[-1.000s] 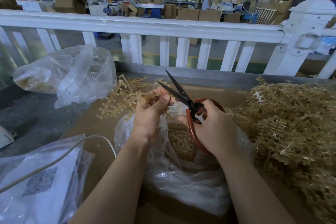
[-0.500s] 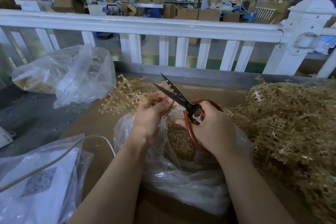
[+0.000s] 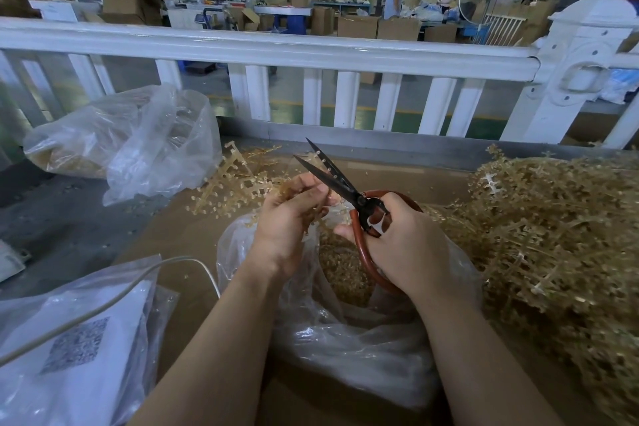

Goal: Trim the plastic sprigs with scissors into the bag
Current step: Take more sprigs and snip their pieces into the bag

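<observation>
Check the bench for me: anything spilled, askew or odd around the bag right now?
Nothing serious. A few tan plastic bits lie loose on the brown cardboard sheet, left of the open clear plastic bag instead of inside it. The left hand holds a sprig over the bag; the right hand holds the red-handled scissors.

L hand [image 3: 287, 218] pinches sprig [image 3: 242, 183], R hand [image 3: 404, 245] grips open scissors [image 3: 340, 183] over bag [image 3: 363, 349], prob. holding trimmings.

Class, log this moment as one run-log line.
left hand: holds sprig | right hand: grips scissors, blades open | bag: open under hands, trimmings inside
</observation>
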`<state>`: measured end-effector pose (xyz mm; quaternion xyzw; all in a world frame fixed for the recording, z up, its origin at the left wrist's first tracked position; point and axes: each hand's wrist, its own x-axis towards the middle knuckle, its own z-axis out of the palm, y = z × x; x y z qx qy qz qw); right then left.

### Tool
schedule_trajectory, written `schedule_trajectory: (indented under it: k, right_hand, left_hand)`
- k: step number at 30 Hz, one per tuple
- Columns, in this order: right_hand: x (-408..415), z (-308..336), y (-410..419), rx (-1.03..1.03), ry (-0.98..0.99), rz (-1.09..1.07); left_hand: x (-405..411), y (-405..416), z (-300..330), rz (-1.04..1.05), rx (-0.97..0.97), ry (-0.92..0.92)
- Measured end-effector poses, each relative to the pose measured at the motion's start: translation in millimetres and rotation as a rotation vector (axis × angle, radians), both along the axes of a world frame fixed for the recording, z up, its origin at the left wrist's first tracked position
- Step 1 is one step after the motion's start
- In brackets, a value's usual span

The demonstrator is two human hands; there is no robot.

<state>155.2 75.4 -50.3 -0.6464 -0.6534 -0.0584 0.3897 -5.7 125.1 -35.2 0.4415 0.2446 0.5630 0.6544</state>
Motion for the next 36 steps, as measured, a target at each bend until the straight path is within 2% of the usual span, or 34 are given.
schedule_trajectory:
  k: [5, 19, 24, 32, 36]
  right_hand:
    - [-0.5, 2.0, -1.5, 0.001, 0.004, 0.002]
    - [0.1, 2.3, -0.2, -0.02, -0.002, 0.008]
    - [-0.8, 3.0, -0.3, -0.004, -0.006, 0.028]
    - [2.5, -2.7, 3.9, -0.023, -0.033, -0.008]
    - [3.8, -4.5, 4.4, -0.039, -0.038, -0.01]
  left_hand:
    - [0.2, -0.4, -2.0, 0.015, -0.001, -0.049]
    - [1.0, -0.9, 1.9, -0.036, 0.058, -0.041]
    - [3.3, -1.0, 0.4, 0.04, 0.087, 0.008]
    - [1.5, 0.7, -1.1, 0.033, 0.045, 0.065]
    - [2.5, 0.7, -0.5, -0.02, -0.017, 0.025]
